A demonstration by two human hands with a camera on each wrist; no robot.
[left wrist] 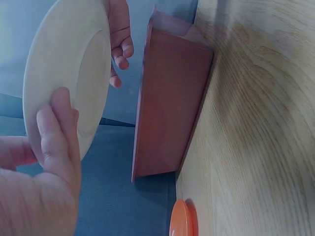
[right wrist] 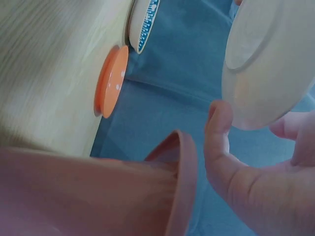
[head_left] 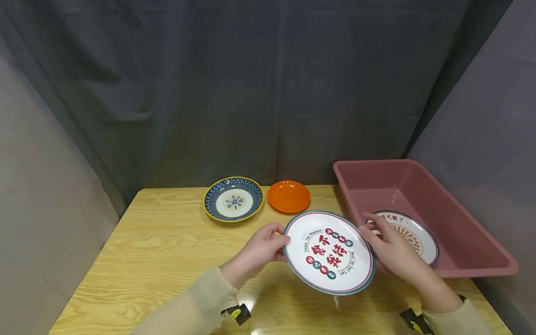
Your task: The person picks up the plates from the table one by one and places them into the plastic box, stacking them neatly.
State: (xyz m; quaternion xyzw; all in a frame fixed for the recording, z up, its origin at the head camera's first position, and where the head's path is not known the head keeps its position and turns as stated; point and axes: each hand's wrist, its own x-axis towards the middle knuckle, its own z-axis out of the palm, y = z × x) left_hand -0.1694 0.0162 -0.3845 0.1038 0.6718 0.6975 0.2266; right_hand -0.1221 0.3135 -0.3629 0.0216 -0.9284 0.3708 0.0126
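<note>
A white round plate [head_left: 331, 253] with a teal rim and red and teal lettering is held tilted above the table. My left hand [head_left: 265, 244] pinches its left edge, thumb on the printed face and fingers against the pale underside [left wrist: 91, 73]. At the opposite edge is my right hand [head_left: 387, 246], its thumb by the rim. Its fingers [right wrist: 219, 123] are loosely bent and stand off the underside; whether the thumb touches is unclear. Beneath and beside that hand, another white plate [head_left: 425, 242] with a dark rim lies in the pink basin [head_left: 465, 223].
A blue-patterned dish [head_left: 234, 199] with a yellow rim stands at the back of the wooden table [head_left: 159, 251]. Beside it sits a small orange plate [head_left: 289, 197]. The basin's raised wall borders the right side, and dark curtains [head_left: 251, 93] hang behind the table.
</note>
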